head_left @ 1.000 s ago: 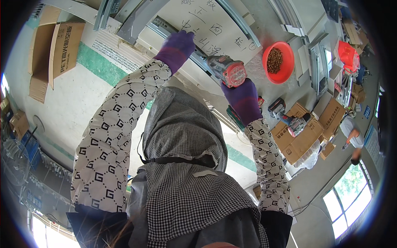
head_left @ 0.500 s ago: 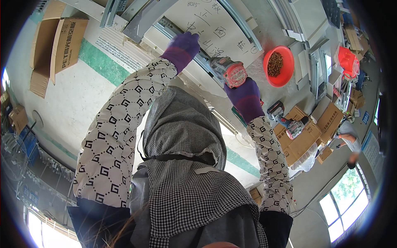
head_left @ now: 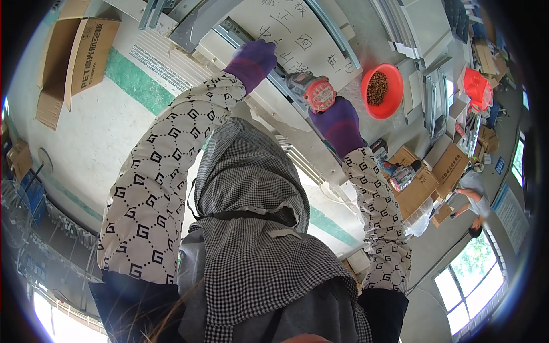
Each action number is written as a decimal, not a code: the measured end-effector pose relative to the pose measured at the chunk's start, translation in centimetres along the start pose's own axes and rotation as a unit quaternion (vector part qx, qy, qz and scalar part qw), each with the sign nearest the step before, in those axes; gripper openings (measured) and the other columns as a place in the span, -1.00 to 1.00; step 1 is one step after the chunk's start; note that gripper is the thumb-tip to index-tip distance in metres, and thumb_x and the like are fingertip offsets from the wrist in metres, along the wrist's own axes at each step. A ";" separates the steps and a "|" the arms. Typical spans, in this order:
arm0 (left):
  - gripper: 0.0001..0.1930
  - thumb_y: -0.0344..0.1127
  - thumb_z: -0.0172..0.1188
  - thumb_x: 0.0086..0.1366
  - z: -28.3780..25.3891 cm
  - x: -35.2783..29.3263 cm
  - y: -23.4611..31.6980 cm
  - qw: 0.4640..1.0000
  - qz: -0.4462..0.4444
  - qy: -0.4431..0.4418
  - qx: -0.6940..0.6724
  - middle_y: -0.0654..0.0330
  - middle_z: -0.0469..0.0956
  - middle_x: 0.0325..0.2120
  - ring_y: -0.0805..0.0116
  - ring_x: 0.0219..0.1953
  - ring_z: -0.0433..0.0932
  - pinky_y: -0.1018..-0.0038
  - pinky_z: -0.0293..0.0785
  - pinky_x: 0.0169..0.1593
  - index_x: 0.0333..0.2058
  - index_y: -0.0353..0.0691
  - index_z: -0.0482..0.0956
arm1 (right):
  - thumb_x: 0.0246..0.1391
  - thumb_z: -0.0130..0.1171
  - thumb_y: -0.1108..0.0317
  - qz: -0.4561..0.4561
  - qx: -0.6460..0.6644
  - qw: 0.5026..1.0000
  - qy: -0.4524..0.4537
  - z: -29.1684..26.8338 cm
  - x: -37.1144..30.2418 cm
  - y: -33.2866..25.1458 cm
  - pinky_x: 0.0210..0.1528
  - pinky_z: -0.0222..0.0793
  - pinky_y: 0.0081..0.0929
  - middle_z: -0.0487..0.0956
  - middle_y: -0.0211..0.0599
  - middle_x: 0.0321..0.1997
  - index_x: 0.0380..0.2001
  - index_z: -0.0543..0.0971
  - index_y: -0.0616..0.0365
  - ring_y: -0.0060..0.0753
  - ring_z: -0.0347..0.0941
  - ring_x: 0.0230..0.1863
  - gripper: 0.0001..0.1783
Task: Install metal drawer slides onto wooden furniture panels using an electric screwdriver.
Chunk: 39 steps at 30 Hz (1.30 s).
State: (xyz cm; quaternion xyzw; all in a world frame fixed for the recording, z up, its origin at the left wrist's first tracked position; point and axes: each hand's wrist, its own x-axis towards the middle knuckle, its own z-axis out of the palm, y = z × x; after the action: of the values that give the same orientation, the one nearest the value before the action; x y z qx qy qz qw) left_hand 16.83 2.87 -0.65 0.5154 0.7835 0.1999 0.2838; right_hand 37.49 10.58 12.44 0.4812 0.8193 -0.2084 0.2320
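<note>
My left hand (head_left: 253,62), in a purple glove, is closed with its fingers bent down at a long metal drawer slide (head_left: 278,80). The slide lies along the near edge of a white panel (head_left: 311,43) with handwriting on it. My right hand (head_left: 337,123), also gloved in purple, grips a cordless drill (head_left: 315,93) with a red-and-grey body. The drill's front end points at the slide, to the right of my left hand; its tip is hidden. A second metal slide (head_left: 331,31) lies along the panel's far edge.
A red bowl of small brass-coloured screws (head_left: 377,88) stands right of the panel. Another cordless drill (head_left: 400,174) lies by an open cardboard box (head_left: 420,191). A large carton (head_left: 86,57) stands at the left. Another person (head_left: 473,197) is at the far right.
My right hand and the drill have shifted slightly left and up in the picture. My left hand stays at the slide. The whole view has moved a little.
</note>
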 end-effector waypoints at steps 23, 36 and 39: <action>-0.76 -0.14 0.17 0.39 -9.2 -7.9 1.0 0.877 -0.156 -0.023 -0.454 0.28 0.44 -0.51 0.49 -0.46 0.44 0.48 0.43 -0.27 -0.17 -0.18 0.56 | -0.04 0.27 0.31 -0.071 0.318 0.916 0.235 1.8 -20.8 4.2 -0.25 0.52 -0.12 0.63 -0.16 -0.21 -0.05 0.60 -0.04 0.03 0.58 -0.29 -0.60; -0.76 -0.48 -0.09 0.43 -8.2 -13.9 -0.8 0.691 -0.158 -0.137 -0.692 0.04 0.61 -0.23 0.29 -0.27 0.62 0.38 0.62 -0.13 0.00 -0.36 0.47 | 0.06 0.21 -0.05 -0.053 0.201 0.960 0.185 6.4 -18.7 -2.5 -0.38 0.49 -0.14 0.63 -0.07 -0.48 -0.34 0.64 0.02 0.05 0.60 -0.40 -0.64; -0.77 -0.46 -0.06 0.45 -10.2 -12.6 0.0 0.713 -0.151 -0.155 -0.667 0.04 0.62 -0.20 0.32 -0.27 0.62 0.41 0.62 -0.15 0.00 -0.35 0.47 | 0.06 0.20 -0.06 -0.067 0.218 0.951 0.208 6.9 -18.0 -3.5 -0.35 0.50 -0.15 0.65 -0.11 -0.45 -0.30 0.63 0.01 0.01 0.61 -0.38 -0.62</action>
State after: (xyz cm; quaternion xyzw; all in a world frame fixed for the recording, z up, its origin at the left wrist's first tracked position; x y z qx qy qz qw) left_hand 14.10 -8.92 10.10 0.0915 0.4593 0.5422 0.6977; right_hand 43.39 -7.34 17.72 0.4969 0.8144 -0.2920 -0.0682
